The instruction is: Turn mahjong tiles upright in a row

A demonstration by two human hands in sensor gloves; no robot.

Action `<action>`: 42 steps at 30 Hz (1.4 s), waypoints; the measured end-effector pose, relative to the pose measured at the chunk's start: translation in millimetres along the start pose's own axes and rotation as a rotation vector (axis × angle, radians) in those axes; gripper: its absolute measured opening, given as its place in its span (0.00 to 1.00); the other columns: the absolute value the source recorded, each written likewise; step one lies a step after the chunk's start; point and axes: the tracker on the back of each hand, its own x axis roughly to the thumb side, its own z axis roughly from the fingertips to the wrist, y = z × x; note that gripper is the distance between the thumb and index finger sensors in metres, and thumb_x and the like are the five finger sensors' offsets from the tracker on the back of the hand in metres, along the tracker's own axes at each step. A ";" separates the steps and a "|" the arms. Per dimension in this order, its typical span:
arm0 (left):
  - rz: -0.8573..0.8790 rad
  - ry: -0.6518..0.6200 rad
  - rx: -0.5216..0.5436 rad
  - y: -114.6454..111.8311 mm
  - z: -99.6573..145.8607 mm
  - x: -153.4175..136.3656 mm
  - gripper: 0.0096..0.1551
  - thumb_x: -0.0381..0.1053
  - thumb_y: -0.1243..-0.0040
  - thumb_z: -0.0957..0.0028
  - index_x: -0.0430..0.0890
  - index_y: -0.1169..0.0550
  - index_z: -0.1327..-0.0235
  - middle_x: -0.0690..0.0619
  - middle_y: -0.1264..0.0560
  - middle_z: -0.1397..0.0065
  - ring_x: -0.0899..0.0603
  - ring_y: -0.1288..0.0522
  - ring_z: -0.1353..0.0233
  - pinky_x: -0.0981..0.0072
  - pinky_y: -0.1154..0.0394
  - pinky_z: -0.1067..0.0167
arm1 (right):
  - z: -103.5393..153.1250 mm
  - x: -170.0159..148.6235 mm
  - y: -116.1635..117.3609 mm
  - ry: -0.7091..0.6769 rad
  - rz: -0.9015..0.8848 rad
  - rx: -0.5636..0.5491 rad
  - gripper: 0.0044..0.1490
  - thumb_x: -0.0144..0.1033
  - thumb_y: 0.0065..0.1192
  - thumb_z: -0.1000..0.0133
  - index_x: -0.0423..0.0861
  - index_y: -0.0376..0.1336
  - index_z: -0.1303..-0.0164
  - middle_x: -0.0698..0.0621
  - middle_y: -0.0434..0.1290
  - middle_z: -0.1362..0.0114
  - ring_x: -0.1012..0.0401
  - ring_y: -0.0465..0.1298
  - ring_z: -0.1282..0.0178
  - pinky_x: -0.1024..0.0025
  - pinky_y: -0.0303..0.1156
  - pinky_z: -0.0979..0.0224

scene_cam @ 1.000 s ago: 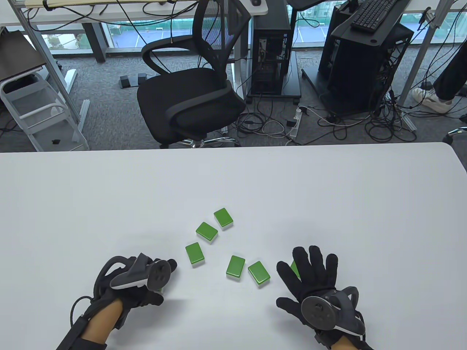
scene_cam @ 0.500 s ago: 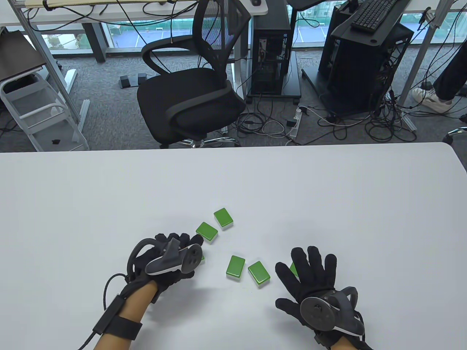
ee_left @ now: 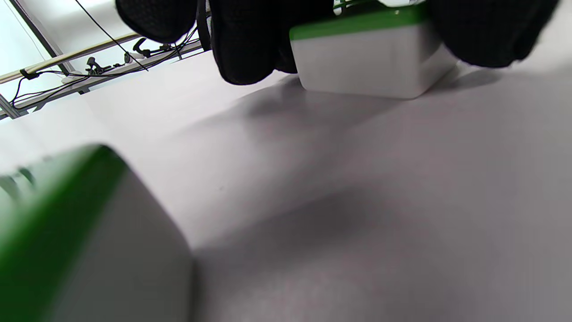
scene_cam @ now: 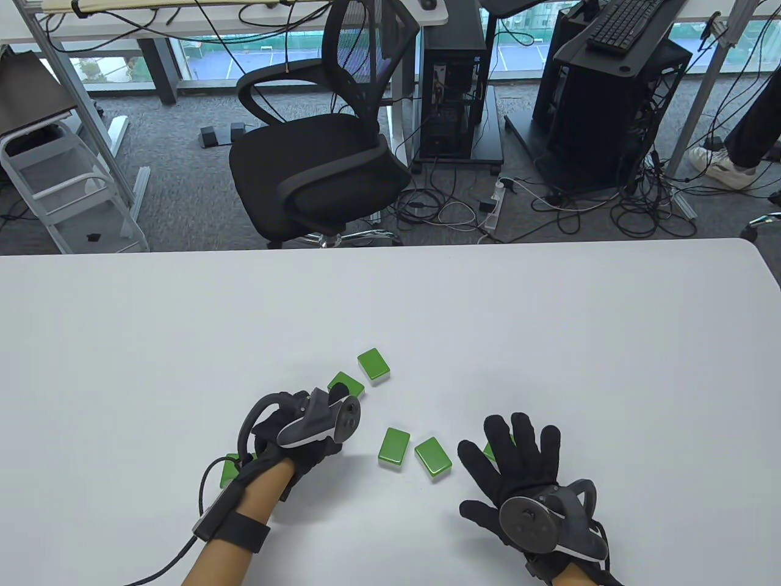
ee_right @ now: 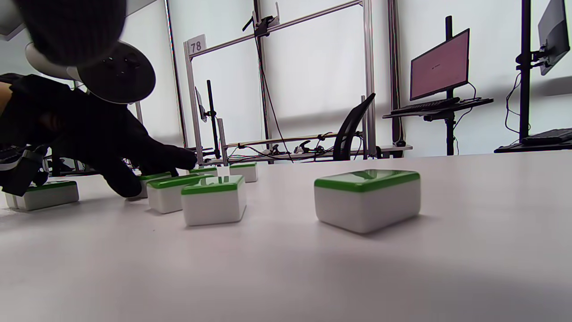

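Table view: the left hand (scene_cam: pixel 305 427) reaches over the green-backed mahjong tiles on the white table (scene_cam: pixel 183 317), its fingers curled down at a tile (scene_cam: pixel 343 384) lying at its 12 o'clock; how firmly it grips cannot be told from above. One more tile (scene_cam: pixel 373 364) lies flat at 1 o'clock of that hand. Another tile (scene_cam: pixel 227 469) peeks out beside the wrist at 8 o'clock. Two tiles, one (scene_cam: pixel 393 447) and its neighbour (scene_cam: pixel 433 458), lie flat between the hands. The right hand (scene_cam: pixel 518 464) rests flat at 3 o'clock of them, fingers spread wide and holding nothing, a green sliver (scene_cam: pixel 488 452) showing under its fingers.

Left wrist view: gloved fingers (ee_left: pixel 250 40) bracket a tile (ee_left: pixel 366 58) lying green side up on the table, touching its two sides. A blurred second tile (ee_left: pixel 80 241) fills the 8 o'clock corner.

Right wrist view: a flat tile (ee_right: pixel 367 199) lies at centre, two more (ee_right: pixel 213 199) (ee_right: pixel 166 192) at 9 o'clock. The left hand (ee_right: pixel 103 147) presses fingertips down among the farther tiles (ee_right: pixel 243 170), with one tile (ee_right: pixel 42 194) under its wrist. All tiles seen lie flat, green backs up.
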 end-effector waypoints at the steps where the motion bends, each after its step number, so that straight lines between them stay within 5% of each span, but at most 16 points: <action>1: 0.003 0.001 -0.005 -0.7 -0.7 -0.3 0.54 0.69 0.39 0.64 0.57 0.49 0.26 0.54 0.30 0.23 0.42 0.24 0.26 0.38 0.32 0.28 | -0.1 0.2 0.3 -0.001 0.002 0.002 0.57 0.64 0.55 0.50 0.69 0.23 0.28 0.52 0.18 0.18 0.43 0.19 0.22 0.30 0.23 0.26; 10: 0.023 -0.054 -0.016 0.7 9.7 -4.8 0.54 0.66 0.36 0.65 0.58 0.47 0.27 0.54 0.27 0.26 0.43 0.22 0.29 0.39 0.32 0.29 | -0.6 1.3 1.1 -0.007 0.006 0.013 0.57 0.64 0.55 0.50 0.69 0.23 0.28 0.52 0.18 0.17 0.43 0.19 0.22 0.30 0.23 0.26; 25: 0.146 -0.173 0.062 -20.0 70.2 -47.3 0.52 0.64 0.34 0.67 0.61 0.45 0.27 0.57 0.30 0.23 0.44 0.26 0.25 0.37 0.35 0.26 | -2.1 3.3 6.1 -0.005 0.016 0.045 0.57 0.64 0.54 0.50 0.69 0.23 0.28 0.52 0.18 0.18 0.43 0.20 0.22 0.29 0.24 0.26; 42: 0.115 -0.196 0.053 -36.9 78.7 -46.3 0.52 0.64 0.33 0.67 0.63 0.43 0.28 0.59 0.31 0.23 0.45 0.26 0.24 0.38 0.35 0.26 | -2.5 5.1 9.2 -0.004 0.025 0.069 0.57 0.64 0.54 0.50 0.69 0.23 0.28 0.52 0.18 0.18 0.43 0.20 0.22 0.29 0.24 0.26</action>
